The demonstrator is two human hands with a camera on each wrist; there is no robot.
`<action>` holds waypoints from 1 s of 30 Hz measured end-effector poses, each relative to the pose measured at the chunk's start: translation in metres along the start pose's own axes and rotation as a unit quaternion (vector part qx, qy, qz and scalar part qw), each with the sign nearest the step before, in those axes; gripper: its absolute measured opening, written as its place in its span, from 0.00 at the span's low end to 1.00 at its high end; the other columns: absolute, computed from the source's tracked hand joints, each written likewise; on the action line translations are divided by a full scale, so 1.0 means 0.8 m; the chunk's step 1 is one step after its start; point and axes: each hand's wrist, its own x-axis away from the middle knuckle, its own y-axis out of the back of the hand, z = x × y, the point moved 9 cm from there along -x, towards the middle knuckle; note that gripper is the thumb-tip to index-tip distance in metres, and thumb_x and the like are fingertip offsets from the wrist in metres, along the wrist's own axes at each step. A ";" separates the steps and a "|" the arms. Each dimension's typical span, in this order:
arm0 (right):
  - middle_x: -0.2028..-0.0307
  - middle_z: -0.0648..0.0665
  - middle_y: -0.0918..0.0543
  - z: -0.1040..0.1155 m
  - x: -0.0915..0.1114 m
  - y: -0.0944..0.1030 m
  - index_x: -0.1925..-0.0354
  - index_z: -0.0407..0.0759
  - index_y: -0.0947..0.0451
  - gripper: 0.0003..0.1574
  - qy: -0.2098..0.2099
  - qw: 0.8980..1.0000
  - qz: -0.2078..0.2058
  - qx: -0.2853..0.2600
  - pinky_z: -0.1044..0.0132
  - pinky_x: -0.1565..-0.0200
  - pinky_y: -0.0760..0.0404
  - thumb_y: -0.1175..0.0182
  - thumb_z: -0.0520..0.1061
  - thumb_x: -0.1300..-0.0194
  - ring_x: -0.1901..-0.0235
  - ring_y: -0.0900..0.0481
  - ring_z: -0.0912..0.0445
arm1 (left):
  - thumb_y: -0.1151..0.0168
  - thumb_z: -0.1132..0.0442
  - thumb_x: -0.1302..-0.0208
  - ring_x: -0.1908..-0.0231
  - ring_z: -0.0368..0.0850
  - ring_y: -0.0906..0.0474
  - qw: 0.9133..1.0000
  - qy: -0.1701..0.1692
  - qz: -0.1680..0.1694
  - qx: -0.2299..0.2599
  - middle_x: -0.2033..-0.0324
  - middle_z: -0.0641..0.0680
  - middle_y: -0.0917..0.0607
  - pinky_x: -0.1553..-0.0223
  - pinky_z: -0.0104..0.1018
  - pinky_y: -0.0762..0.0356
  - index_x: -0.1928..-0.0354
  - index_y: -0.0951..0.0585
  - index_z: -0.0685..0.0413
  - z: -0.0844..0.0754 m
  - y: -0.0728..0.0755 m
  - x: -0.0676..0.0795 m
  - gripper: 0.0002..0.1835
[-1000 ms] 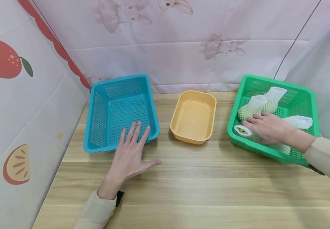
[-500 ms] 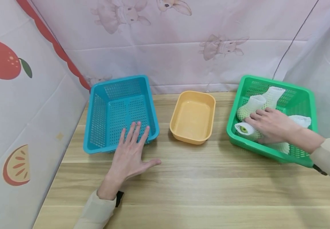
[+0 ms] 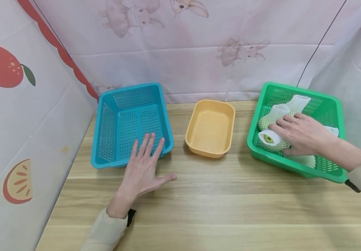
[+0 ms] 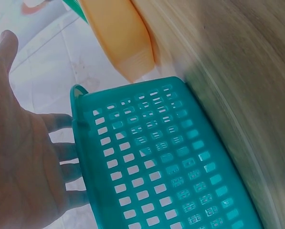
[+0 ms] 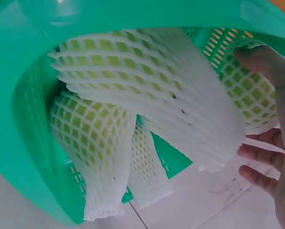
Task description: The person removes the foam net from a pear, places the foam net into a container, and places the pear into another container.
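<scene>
In the head view my right hand (image 3: 306, 136) reaches into the green basket (image 3: 271, 157). It grips a green fruit in a white foam net sleeve (image 3: 271, 138) near the basket's left side. The right wrist view shows the thumb (image 5: 259, 59) pressed on the netted fruit, with the fingers partly hidden beyond it. Several more foam-netted green fruits (image 5: 94, 126) lie in the same basket. My left hand (image 3: 141, 174) is spread, palm down, with its straight fingers over the near rim of the blue basket (image 3: 106, 139). Nothing is held in it.
A shallow yellow tray (image 3: 210, 132) stands between the two baskets on the wood-grain table (image 3: 212, 209). Behind them hangs a pink curtain with printed rabbits (image 3: 183, 69). A white cloth with fruit prints (image 3: 52, 122) lines the left side.
My right hand has shifted slightly right, and the fruit in its grip has turned so that its sleeve's open end shows more. The left hand has stayed in place.
</scene>
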 end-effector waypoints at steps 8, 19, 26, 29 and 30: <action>0.51 0.39 0.14 -0.003 -0.001 0.018 0.41 0.40 0.22 0.54 -0.018 1.000 -0.012 -0.001 0.46 0.53 0.18 0.17 0.62 0.63 0.52 0.18 0.41 | 0.85 0.07 0.48 0.15 0.62 0.53 1.000 0.000 0.005 0.006 0.16 0.63 0.48 0.17 0.67 0.53 0.15 0.47 0.49 -0.001 -0.001 0.000 0.70; 0.52 0.37 0.14 -0.003 -0.001 0.037 0.41 0.39 0.22 0.57 -0.033 0.999 -0.038 -0.007 0.44 0.51 0.18 0.17 0.65 0.65 0.51 0.18 0.40 | 0.62 0.09 0.44 0.16 0.63 0.51 1.000 -0.004 0.002 -0.001 0.16 0.63 0.47 0.18 0.68 0.49 0.15 0.47 0.48 -0.004 -0.001 -0.001 0.66; 0.53 0.38 0.13 0.002 -0.002 0.050 0.41 0.40 0.22 0.58 -0.031 0.996 -0.074 -0.024 0.45 0.53 0.18 0.17 0.68 0.66 0.52 0.17 0.40 | 0.86 0.07 0.48 0.16 0.64 0.50 1.000 -0.005 -0.001 0.001 0.16 0.63 0.47 0.17 0.68 0.52 0.15 0.46 0.48 -0.006 -0.001 -0.002 0.70; 0.54 0.39 0.13 0.007 -0.004 0.054 0.41 0.40 0.22 0.58 -0.031 0.995 -0.090 -0.038 0.45 0.53 0.18 0.17 0.67 0.66 0.52 0.17 0.40 | 0.85 0.07 0.48 0.16 0.63 0.51 1.000 -0.004 0.001 0.001 0.16 0.63 0.47 0.17 0.67 0.53 0.15 0.47 0.48 -0.006 -0.002 -0.003 0.70; 0.54 0.39 0.12 0.009 -0.004 0.056 0.41 0.40 0.22 0.57 -0.032 0.994 -0.096 -0.043 0.45 0.53 0.17 0.17 0.67 0.66 0.52 0.17 0.40 | 0.82 0.07 0.47 0.16 0.63 0.51 1.000 -0.004 0.001 -0.001 0.16 0.63 0.47 0.17 0.67 0.53 0.15 0.47 0.48 -0.006 -0.002 -0.003 0.69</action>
